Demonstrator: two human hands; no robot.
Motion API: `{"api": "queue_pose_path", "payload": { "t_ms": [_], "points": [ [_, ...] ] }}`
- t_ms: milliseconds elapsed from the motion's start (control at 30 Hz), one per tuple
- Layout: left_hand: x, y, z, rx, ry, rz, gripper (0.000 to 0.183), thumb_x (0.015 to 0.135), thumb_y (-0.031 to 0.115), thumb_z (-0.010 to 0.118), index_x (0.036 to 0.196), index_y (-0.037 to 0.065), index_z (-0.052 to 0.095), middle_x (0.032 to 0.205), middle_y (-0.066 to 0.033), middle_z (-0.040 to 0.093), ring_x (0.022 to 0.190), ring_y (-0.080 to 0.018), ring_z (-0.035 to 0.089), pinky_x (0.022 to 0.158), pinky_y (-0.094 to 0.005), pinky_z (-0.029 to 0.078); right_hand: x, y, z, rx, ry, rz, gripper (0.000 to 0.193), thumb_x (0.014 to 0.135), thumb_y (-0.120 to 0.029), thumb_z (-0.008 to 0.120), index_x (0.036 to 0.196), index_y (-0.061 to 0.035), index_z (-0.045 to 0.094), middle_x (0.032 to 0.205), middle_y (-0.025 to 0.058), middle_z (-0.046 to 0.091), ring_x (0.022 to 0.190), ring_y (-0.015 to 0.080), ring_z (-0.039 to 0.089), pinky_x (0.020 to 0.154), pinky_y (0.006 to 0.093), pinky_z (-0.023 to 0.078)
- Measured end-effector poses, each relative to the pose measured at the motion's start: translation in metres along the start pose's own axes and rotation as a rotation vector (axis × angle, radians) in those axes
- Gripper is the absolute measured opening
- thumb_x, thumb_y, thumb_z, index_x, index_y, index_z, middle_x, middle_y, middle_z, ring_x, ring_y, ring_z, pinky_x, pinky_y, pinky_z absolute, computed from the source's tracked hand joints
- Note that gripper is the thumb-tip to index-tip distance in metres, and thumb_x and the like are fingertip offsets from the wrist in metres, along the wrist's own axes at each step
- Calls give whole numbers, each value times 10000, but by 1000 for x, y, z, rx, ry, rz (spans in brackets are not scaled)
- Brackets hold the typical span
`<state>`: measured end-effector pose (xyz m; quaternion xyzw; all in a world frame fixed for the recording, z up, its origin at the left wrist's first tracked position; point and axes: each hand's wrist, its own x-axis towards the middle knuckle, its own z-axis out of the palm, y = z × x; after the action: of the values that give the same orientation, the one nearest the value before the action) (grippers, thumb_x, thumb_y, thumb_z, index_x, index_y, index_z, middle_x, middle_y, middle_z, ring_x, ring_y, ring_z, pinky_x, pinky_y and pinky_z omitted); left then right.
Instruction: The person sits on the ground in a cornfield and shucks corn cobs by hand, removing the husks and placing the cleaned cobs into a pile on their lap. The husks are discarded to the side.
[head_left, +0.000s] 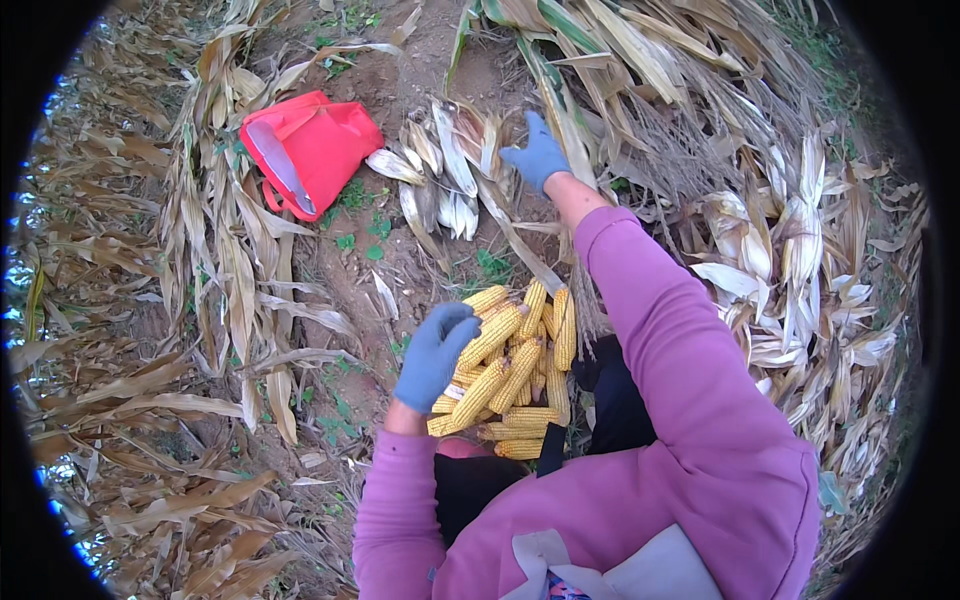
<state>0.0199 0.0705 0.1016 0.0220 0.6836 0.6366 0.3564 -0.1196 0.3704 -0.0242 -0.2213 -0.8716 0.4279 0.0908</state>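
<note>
My left hand [432, 358], in a grey-blue glove, hovers at the left side of a pile of husked yellow corn cobs [515, 375]. Its fingers are loosely bent, thumb apart, and no cob shows in them. The pile lies close in front of my body, between my dark-clad legs. Farther forward, my gloved right hand [541, 156] reaches out with thumb and forefinger spread. It is beside a small heap of corn ears still in pale, dry husks [455, 160]. Nothing is visible in the right hand; part of its fingers is hidden.
A red bag [325, 150] lies left of the unhusked ears. Cut corn stalks [640, 60] are piled at the far right, and stripped husks [790, 260] are heaped on the right. Dry leaves [240, 250] cover the left side. Brown soil [340, 270] shows between, with small green weeds.
</note>
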Motion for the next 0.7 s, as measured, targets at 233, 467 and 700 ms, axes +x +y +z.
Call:
{"api": "queue_pose_path", "payload": {
  "t_ms": [233,467,700],
  "points": [
    [-1,-30,-26,316,8,85,289,866,170,637,1074,-14,555,977,-110,632,899,-177,615,805,-300,482,59,8,36,63,-270,-70,429,806,-279,669,1124,-22,539,985,147,649,857,254,636,804,348,504],
    [17,-21,-40,654,27,181,342,846,246,655,1079,11,568,965,-139,648,877,-250,644,786,-338,502,39,-22,-52,615,-119,65,214,878,-185,581,1002,-10,583,858,92,651,697,164,622,660,292,507],
    [8,-12,-23,688,-80,265,347,850,266,644,1076,14,567,957,-152,644,889,-278,640,782,-361,499,43,-21,-67,-160,2,-107,992,670,-291,765,1446,-34,202,1428,204,345,1311,316,367,1076,342,309]
  ]
}}
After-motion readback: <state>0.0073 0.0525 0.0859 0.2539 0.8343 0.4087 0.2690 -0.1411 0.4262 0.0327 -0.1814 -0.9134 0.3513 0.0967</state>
